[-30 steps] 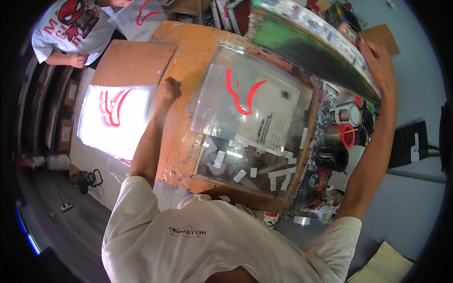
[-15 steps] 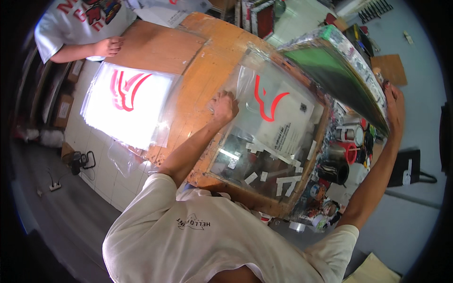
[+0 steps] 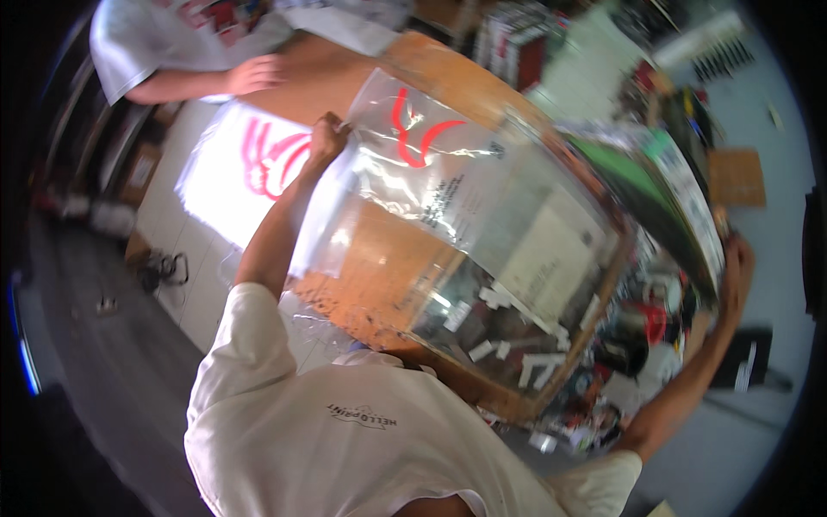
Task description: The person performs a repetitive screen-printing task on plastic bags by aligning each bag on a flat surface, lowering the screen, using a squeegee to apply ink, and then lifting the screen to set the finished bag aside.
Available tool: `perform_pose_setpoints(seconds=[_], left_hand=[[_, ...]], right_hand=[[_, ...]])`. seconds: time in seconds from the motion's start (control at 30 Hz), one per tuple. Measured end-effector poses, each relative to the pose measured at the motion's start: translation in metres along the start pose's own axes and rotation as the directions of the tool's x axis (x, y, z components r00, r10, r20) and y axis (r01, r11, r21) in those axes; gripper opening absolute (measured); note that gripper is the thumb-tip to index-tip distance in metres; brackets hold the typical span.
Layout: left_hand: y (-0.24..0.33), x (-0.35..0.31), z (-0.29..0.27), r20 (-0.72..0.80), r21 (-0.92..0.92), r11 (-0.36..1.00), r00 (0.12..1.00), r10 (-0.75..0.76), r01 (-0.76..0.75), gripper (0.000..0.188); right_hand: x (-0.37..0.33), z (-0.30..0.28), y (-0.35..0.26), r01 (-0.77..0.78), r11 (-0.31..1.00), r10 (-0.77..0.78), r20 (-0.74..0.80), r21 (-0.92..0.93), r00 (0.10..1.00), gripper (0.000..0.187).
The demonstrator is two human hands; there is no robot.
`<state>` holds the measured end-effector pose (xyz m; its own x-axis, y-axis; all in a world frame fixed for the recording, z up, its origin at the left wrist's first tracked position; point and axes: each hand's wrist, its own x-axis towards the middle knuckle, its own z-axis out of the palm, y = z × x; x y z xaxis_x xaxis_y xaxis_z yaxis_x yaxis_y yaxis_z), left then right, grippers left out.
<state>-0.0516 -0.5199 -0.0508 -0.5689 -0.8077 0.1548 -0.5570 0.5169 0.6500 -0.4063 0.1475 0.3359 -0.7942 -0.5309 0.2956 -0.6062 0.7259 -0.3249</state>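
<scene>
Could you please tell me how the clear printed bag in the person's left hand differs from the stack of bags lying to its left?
The held bag is lifted by the left hand and curls in the air; the stack lies flat. The held bag shows the wooden table through it; the stack glares bright white. Both carry a red curved mark.

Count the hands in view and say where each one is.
3. The left hand pinches the clear printed bag's corner. The right hand grips the raised screen frame at right. A co-worker's hand rests on the wooden table, top left. Others may be hidden.
</scene>
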Motion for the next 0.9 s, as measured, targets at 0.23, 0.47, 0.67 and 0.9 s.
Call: perform_pose_setpoints(seconds=[0.23, 0.47, 0.67, 0.9], left_hand=[[-0.107, -0.013, -0.137, -0.336, 0.241, 0.958, 0.939, -0.070, 0.158, 0.039], [-0.195, -0.030, -0.206, -0.263, 0.457, 0.730, 0.861, -0.436, 0.509, 0.068], [-0.159, -0.058, -0.143, -0.320, 0.436, 0.730, 0.849, -0.420, 0.526, 0.073], [-0.090, -0.088, -0.089, -0.291, 0.473, 0.695, 0.841, -0.456, 0.541, 0.078]], right_hand=[[0.006, -0.006, 0.032, -0.011, 0.994, 0.004, 0.062, 0.106, 0.998, 0.036], [0.000, -0.007, 0.045, -0.183, 0.983, 0.184, -0.138, 0.020, 0.973, 0.051], [0.014, -0.024, 0.079, -0.256, 0.966, 0.259, -0.106, 0.038, 0.960, 0.054], [0.008, -0.016, 0.034, -0.057, 0.997, 0.055, 0.042, 0.050, 0.998, 0.045]])
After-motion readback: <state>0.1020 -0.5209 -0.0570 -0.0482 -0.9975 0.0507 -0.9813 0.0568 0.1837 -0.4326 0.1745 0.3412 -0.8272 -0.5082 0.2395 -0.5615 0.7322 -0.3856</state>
